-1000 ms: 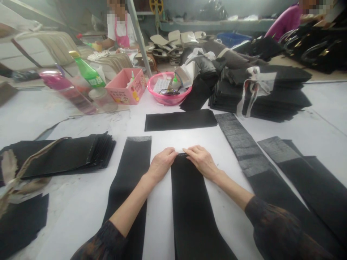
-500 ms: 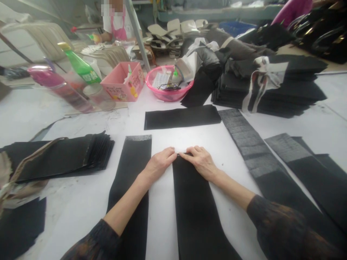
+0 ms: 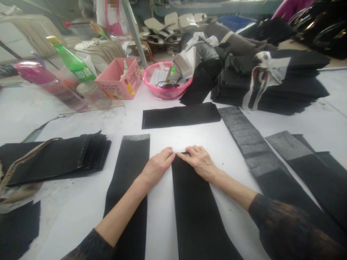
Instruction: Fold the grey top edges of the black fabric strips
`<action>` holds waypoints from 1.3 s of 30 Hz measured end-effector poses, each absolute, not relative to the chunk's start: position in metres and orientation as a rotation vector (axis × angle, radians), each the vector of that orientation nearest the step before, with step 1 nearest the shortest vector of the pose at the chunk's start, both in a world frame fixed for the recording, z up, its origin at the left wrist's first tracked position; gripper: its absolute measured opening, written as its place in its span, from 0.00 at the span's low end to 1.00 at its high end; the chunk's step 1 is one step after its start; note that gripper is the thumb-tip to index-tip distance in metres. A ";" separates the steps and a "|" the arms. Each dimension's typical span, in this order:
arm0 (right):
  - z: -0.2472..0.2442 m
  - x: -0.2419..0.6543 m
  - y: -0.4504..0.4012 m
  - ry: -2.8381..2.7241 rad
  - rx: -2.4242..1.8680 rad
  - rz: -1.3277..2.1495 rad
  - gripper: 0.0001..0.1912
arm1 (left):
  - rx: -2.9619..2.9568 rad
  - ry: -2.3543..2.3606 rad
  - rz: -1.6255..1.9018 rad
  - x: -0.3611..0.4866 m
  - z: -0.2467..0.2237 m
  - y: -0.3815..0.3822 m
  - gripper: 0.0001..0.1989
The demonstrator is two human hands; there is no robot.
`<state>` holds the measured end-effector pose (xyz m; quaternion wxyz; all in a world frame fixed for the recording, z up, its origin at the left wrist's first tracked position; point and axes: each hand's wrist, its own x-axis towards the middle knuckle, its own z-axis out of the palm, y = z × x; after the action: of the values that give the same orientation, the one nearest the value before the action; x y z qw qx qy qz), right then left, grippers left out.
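Currently, head view: a white counter [image 3: 162,202] carries black strips and stacks, with two bare hands at work near its middle.
Middle strip [image 3: 195,202]: lies lengthwise on the counter, its far end between the hands, its near part running out of sight.
Left hand [image 3: 158,166]: fingers drawn together, pinching the far left corner of the middle strip.
Right hand [image 3: 200,162]: pinching the same far edge, one digit laid along it towards the left hand, the others curled.
Left strip [image 3: 131,169]: beside the middle strip, with a greyish band at its far end; the left forearm crosses over it.
Far strips [image 3: 181,115]: lying crosswise beyond the hands.
Grey-ended strip [image 3: 246,141]: slants from far to near on the right, beside other grey-and-black pieces [image 3: 303,155].
Left stack [image 3: 54,159]: black pieces, crossed by a tan band [image 3: 24,162].
Far left: a green bottle [image 3: 72,61], a glass jar [image 3: 93,94] and a pink box [image 3: 116,86].
Far middle: a pink basin [image 3: 151,88] holding small items.
Far right: a black bundle [image 3: 292,90] with a white tie [image 3: 260,83].
Background: a co-worker [image 3: 114,27] in a pink apron.
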<state>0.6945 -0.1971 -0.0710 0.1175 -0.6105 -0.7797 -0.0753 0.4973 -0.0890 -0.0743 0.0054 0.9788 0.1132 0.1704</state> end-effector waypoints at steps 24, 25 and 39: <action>-0.070 0.692 -0.200 -2.187 -1.791 -0.215 0.15 | 3.182 0.542 0.546 0.505 -0.073 -0.107 0.13; -0.070 0.692 -0.201 -2.176 -1.788 -0.210 0.14 | 3.145 0.554 0.557 0.504 -0.073 -0.107 0.13; -0.070 0.691 -0.201 -2.179 -1.813 -0.210 0.12 | 2.967 0.685 0.500 0.518 -0.069 -0.123 0.18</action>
<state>0.6913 -0.2015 -0.0696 0.1488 -0.6308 -0.7581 -0.0729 0.5180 -0.1231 -0.0692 0.0278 0.9612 0.2218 0.1618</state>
